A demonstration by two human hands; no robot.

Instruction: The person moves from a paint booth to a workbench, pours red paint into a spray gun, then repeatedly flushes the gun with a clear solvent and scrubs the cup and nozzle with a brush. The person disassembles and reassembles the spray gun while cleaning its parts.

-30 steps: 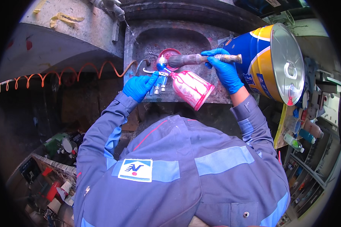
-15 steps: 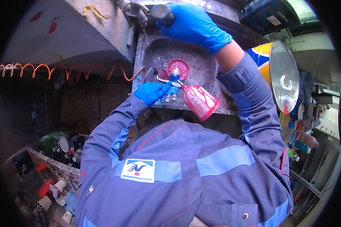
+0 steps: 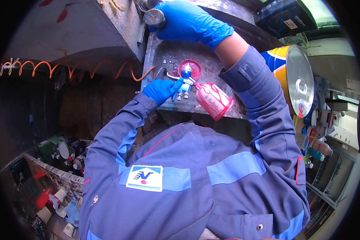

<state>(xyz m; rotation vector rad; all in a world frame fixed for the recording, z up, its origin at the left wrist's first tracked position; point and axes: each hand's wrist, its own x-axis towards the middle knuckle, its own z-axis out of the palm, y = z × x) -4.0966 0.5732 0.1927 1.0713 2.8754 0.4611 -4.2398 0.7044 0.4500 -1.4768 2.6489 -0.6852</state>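
Note:
In a blue glove, my left hand (image 3: 161, 91) is closed on a blue and silver spray gun (image 3: 186, 83). Its translucent paint cup (image 3: 214, 101), streaked with red, is tilted down toward the right, over the near edge of the metal basin (image 3: 164, 52). Behind the gun's head lies a round red paint-covered lid (image 3: 195, 69). Higher up, over the far left of the basin, my gloved right hand (image 3: 184, 22) is wrapped round a short grey cylindrical thing with a stained round end (image 3: 155, 18). What lies under that hand is hidden.
A coiled orange air hose (image 3: 90, 72) runs in from the left to the basin. At the right a blue and yellow drum (image 3: 298, 80) stands near my forearm. A dark box (image 3: 284, 18) sits at the back right. Cups and cans crowd the lower left.
My right hand has moved left with the grey cylindrical thing, whose round end now faces me more. The left hand still holds the spray gun in nearly the same place.

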